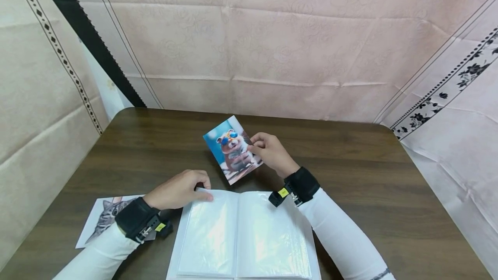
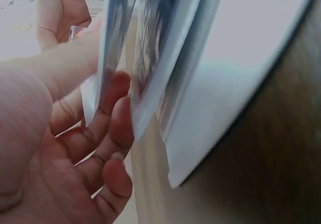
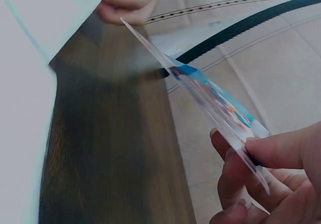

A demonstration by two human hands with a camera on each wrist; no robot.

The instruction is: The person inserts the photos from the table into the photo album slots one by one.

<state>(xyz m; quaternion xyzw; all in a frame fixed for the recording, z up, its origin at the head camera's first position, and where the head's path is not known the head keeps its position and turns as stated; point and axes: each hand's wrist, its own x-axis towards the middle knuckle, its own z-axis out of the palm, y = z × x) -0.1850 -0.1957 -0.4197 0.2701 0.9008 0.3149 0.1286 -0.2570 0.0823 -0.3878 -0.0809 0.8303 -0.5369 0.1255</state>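
An album with clear plastic pockets [image 1: 272, 237] lies spread at the table's near edge. At its upper left corner my left hand [image 1: 179, 191] pinches some of the pages, thumb on top and fingers beneath; in the left wrist view the page edges [image 2: 150, 83] fan apart beside those fingers. My right hand [image 1: 272, 154] pinches a picture card [image 1: 235, 152] by its right edge, tilted above the table beyond the album. The card has a blue background and a furry animal in colourful glasses. In the right wrist view the card [image 3: 200, 101] is seen nearly edge-on.
Left of the album, a cat picture card [image 1: 105, 217] lies on the table, partly covered by my left forearm. The brown wooden table [image 1: 369, 193] has rounded far corners. Pale patterned cloth [image 1: 272, 46] hangs behind it and at both sides.
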